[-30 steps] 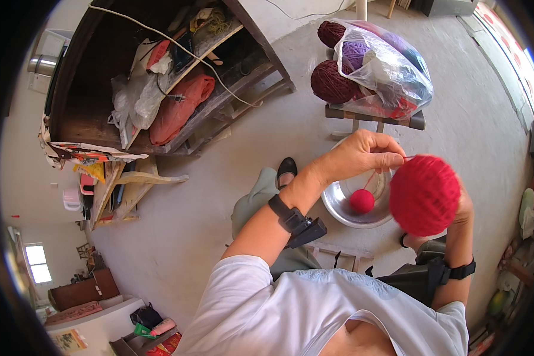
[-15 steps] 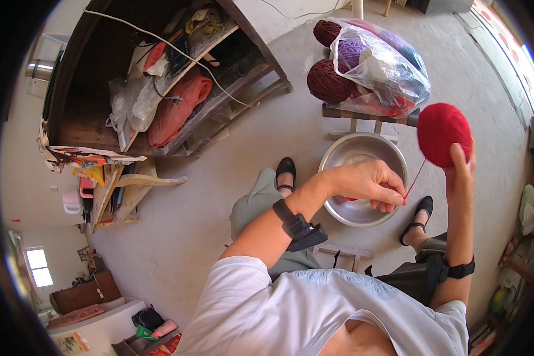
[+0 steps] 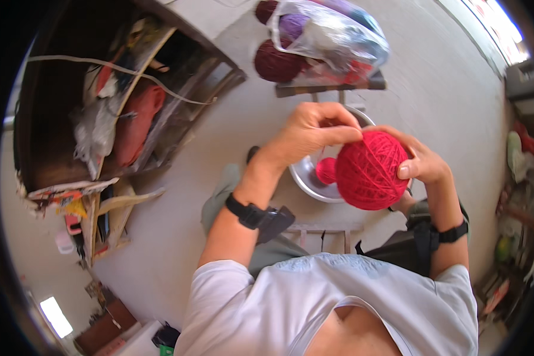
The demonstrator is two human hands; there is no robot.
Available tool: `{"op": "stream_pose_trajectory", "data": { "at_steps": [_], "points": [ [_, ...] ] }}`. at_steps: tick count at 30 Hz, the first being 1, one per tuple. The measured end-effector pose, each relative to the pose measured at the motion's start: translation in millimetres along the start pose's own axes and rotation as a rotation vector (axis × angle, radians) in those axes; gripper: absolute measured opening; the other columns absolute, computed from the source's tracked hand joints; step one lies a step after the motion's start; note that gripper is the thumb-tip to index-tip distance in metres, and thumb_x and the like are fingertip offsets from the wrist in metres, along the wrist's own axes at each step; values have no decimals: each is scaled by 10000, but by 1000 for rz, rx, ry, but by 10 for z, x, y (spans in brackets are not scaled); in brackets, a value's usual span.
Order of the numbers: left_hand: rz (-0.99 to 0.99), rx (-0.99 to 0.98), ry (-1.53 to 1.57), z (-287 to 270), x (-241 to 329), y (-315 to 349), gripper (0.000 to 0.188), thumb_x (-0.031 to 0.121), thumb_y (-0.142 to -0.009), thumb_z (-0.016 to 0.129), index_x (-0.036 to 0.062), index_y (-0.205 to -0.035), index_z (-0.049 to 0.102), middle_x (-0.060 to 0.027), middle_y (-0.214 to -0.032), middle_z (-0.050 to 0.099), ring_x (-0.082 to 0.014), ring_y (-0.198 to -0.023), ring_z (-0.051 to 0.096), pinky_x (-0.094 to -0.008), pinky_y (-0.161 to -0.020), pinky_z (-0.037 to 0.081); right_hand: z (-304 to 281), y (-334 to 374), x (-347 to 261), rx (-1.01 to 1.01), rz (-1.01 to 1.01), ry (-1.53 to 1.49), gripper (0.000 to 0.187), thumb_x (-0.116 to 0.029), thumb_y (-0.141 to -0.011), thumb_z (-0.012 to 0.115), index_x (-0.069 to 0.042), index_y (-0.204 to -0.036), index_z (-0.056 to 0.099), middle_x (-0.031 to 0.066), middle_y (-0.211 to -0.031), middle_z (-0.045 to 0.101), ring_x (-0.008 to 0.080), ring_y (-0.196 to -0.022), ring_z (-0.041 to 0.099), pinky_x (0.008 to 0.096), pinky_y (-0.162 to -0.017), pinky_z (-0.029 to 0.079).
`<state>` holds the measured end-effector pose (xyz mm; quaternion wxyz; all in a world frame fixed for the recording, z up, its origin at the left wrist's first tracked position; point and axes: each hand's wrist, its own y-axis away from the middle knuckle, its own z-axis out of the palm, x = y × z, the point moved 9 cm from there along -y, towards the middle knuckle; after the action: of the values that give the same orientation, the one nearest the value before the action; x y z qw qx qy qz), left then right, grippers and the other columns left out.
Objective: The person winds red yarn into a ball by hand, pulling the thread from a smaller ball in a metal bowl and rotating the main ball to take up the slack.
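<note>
My right hand [image 3: 424, 159] holds a large red ball of yarn [image 3: 371, 175] from its right side, thumb on the front and fingers over the top. At the ball's upper left, my left hand [image 3: 323, 129] pinches with thumb and forefinger on the red yarn strand; the strand itself is barely visible there. Below and behind the ball stands a metal basin [image 3: 303, 180] on the floor between my feet. A smaller red ball of yarn [image 3: 326, 171] lies in it, partly covered by the large one.
Beyond the basin, a clear plastic bag [image 3: 341, 44] of colored yarn balls rests on a low stool [image 3: 289, 91]. A dark wooden cabinet [image 3: 213, 77] with bags and a loose white cable [image 3: 178, 95] stands at the left. Assorted things line the right wall.
The large ball has come down and left, toward my left hand. My left hand has risen to the ball from below it, and the view has shifted right.
</note>
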<state>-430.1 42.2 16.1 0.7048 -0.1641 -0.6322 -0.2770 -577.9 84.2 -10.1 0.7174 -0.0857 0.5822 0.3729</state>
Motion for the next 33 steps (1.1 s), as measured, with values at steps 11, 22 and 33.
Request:
{"op": "stream_pose_trajectory", "data": {
  "at_steps": [11, 22, 33],
  "points": [
    [-227, -35, -47, 199, -482, -129, 245, 215, -963, 631, 11, -1074, 709, -33, -832, 698, -92, -759, 642, -231, -647, 485, -637, 255, -342, 410, -555, -557, 929, -465, -799, 776, -12, -1478, 332, 119, -1469, 463, 260, -1331, 475, 445, -1106, 390],
    [-87, -219, 77, 294, -141, -11, 103, 62, -910, 611, -10, -911, 685, -41, -746, 596, -80, -625, 522, -232, -562, 411, -636, 229, -381, 764, -310, 360, 771, -312, -736, 821, -35, -1373, 486, 128, -1201, 629, 232, -1141, 600, 343, -1026, 443],
    [63, 71, -30, 11, -50, -94, 69, 95, -869, 734, 39, -906, 719, 19, -791, 657, -49, -719, 570, -203, -661, 465, -93, 20, 95, 132, 82, 112, 928, -477, -673, 816, -34, -1407, 461, 135, -1267, 592, 244, -1191, 559, 369, -1062, 407]
  ]
}}
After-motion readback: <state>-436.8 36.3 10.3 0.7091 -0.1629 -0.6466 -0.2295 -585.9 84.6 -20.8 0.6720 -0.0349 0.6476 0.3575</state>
